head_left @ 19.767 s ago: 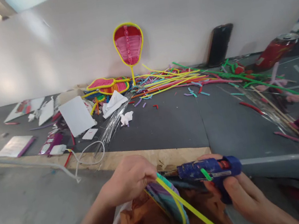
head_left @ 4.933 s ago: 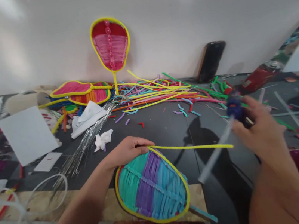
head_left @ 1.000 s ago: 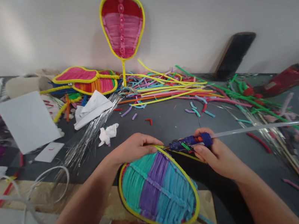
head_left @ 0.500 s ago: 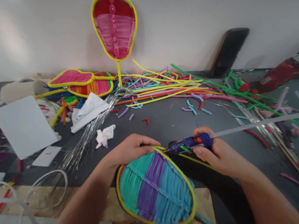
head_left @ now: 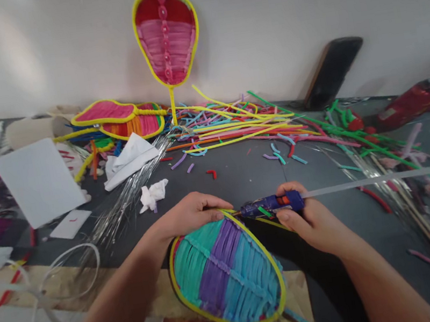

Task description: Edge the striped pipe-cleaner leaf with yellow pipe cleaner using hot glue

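Observation:
My left hand (head_left: pixel 194 213) pinches the upper rim of a pipe-cleaner leaf shape (head_left: pixel 227 273). Its face has green, purple and blue bands, a ridge runs along the middle, and a yellow pipe cleaner edges it. Wrapped around a dark blue hot glue gun (head_left: pixel 269 206), my right hand (head_left: pixel 308 222) holds it level. The gun's nozzle meets or nearly meets the yellow rim beside my left fingertips; exact contact is too small to tell. A long clear glue stick (head_left: pixel 389 177) sticks out of the gun's back to the right.
A pink and red pipe-cleaner shape (head_left: pixel 168 38) stands upright by the wall. Loose yellow pipe cleaners (head_left: pixel 242 124) lie behind my hands, with a crumpled tissue (head_left: pixel 153 194) nearer. A dark phone (head_left: pixel 334 72) leans on the wall; a red can (head_left: pixel 418 101) lies right. A white cable (head_left: pixel 98 261) loops at left.
Both hands, the leaf shape and the glue gun keep nearly the same pose. The surroundings have shifted slightly to the right in view.

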`<action>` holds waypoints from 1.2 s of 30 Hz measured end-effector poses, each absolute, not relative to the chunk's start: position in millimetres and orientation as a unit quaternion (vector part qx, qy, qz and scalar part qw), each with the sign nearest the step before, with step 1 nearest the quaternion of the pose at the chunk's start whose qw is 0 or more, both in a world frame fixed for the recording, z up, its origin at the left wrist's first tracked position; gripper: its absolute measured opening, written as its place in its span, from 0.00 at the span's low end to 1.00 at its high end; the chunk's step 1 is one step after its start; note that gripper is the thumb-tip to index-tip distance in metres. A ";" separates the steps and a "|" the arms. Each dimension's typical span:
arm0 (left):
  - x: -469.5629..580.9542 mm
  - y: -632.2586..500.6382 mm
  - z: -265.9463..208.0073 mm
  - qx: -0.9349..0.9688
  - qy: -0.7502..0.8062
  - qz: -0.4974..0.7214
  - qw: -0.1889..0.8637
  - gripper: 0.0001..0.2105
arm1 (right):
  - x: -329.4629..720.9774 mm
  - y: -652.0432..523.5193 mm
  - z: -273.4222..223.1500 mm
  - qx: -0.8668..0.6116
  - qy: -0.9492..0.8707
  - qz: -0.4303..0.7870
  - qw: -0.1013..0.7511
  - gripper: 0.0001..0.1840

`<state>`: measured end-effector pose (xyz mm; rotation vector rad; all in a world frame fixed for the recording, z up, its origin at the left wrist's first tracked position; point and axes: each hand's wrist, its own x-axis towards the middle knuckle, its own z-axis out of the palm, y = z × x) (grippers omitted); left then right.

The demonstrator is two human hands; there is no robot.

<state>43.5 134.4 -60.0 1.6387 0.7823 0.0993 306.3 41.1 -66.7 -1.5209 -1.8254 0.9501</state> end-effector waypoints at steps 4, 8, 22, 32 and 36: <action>43.0 134.3 -60.3 0.717 0.341 0.044 0.606 0.14 | 306.8 42.1 -67.1 -0.570 -0.691 0.342 0.284 0.08; 42.0 134.5 -62.1 0.723 0.334 0.045 0.603 0.14 | 305.8 42.1 -67.9 -0.574 -0.702 0.316 0.279 0.11; 40.3 136.5 -63.1 0.762 0.309 0.041 0.568 0.15 | 301.8 39.9 -59.7 -0.596 -0.712 0.263 0.261 0.15; 40.1 137.0 -62.9 0.762 0.322 0.038 0.560 0.15 | 306.4 38.6 -58.6 -0.597 -0.699 0.288 0.270 0.12; 39.5 137.5 -64.4 0.754 0.328 0.039 0.568 0.15 | 306.6 39.0 -57.4 -0.592 -0.701 0.298 0.265 0.11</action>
